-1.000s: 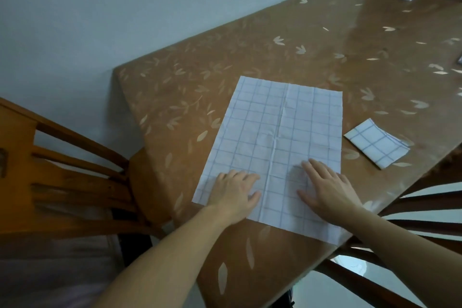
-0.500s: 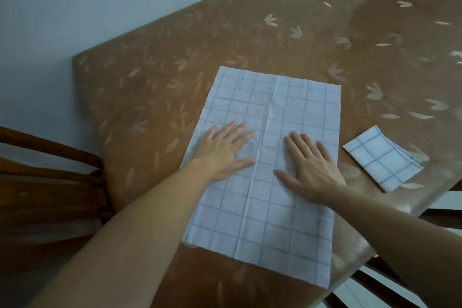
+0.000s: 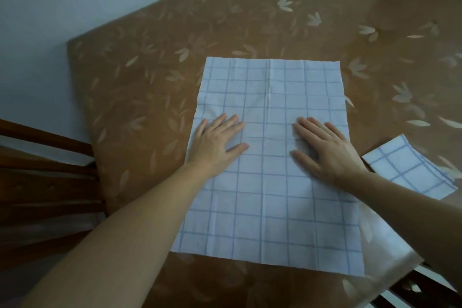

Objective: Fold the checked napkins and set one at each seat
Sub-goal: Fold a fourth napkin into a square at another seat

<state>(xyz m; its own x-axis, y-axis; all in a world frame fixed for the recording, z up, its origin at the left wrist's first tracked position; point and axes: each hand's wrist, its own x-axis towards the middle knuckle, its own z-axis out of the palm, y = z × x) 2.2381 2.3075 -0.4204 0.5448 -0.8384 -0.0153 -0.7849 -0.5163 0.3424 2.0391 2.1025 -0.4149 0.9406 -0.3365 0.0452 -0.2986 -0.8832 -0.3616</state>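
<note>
Open napkin (image 3: 270,182) lies flat at frame centre on the table (image 3: 150,70), with a crease running down its middle. My left hand (image 3: 215,142) is palm down on its left half, fingers straight and slightly spread. My right hand (image 3: 327,152) does the same on the right half. The hands are apart, one on each side of the crease, gripping nothing.

Folded napkin (image 3: 410,170) sits at right of frame, just beside the open one. My right forearm hides its near-left corner, and its edges are blurred, so I cannot count the layers.

Chair (image 3: 45,182) at lower left is cut off by the frame edge. My forearms cover parts of the open napkin's side edges.
</note>
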